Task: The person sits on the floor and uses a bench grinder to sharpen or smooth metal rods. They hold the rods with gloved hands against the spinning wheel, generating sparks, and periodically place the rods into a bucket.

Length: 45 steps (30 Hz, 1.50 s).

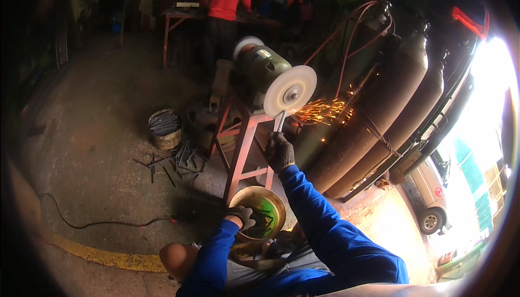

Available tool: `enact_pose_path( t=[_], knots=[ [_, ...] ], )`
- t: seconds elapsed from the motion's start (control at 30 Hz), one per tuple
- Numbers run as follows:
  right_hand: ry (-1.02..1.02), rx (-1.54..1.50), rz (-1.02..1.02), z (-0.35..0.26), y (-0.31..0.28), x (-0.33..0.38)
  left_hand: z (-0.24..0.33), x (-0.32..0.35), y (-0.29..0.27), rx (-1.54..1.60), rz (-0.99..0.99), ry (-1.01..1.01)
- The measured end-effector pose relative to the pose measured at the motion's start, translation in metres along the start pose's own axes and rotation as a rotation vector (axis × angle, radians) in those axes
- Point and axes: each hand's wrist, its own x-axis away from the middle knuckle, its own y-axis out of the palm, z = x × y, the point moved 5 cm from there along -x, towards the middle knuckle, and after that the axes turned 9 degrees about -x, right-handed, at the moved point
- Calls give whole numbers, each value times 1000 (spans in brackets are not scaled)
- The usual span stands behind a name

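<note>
Right hand (pixel 280 152) closed on metal rod (pixel 281 121), tip at grinding wheel (pixel 281 94), 12 o'clock of that hand; sparks (pixel 324 111) off toward 3. Left hand (pixel 243 217) over bucket (pixel 251 193) rim, 7 o'clock; grip: can't tell. Loose rods (pixel 186 158) at 9, rod-filled tub (pixel 167 141) at 10, gas cylinders (pixel 391 92) at 2.

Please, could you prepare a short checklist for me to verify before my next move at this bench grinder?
1. Right hand gloved, gripping metal rod: ok.
2. Left hand away from front grinding wheel: ok, it is at the bucket.
3. Guard over that wheel: not ok, none visible.
4. Sparks directed away from gas cylinders: not ok, they fly toward them.
5. Eye protection worn: cannot tell, out of view.
</note>
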Motion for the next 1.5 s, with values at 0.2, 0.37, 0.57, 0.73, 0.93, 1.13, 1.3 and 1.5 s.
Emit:
enact_pose_path(
  t=[0.2, 0.37, 0.57, 0.73, 0.93, 1.13, 1.3, 1.5],
  knots=[
    [263, -531, -2, 12, -4, -6, 3, 2, -3, 9, 7, 7],
    [318, -539, 130, 14, -1, -6, -2, 1, 5, 5, 25, 7],
    [386, -570, 286, 14, -13, -4, 4, 0, -1, -6, 6, 17],
    [390, -543, 411, 17, -18, -3, 2, -1, 1, 0, 12, 10],
    [346, -454, 431, 11, -16, -1, 2, 0, 1, 0, 19, 18],
    [18, -203, 343, 13, -35, -4, 3, 1, -4, 22, 6, 24],
    [-324, 835, 275, -41, 16, 12, -5, 8, -1, 44, 19, -4],
    [-189, 588, 244, 35, -34, -14, 3, 2, -9, 19, 15, 27]
  ],
)
